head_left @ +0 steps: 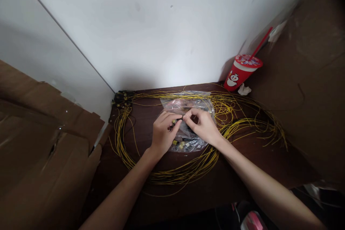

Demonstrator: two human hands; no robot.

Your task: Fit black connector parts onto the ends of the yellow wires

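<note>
I see my left hand (162, 129) and right hand (202, 125) each in a pinching grip on 1 small black connector (179, 119), lying crosswise between them above the plastic bag (188, 142) on the tabletop (145, 115).

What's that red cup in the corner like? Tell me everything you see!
The red cup stands on the dark table at its far right corner, by the white wall. It looks like paper, leans a little, and has a white cartoon figure on its side, a printed lid and a red straw. A crumpled white scrap lies beside it.
</note>
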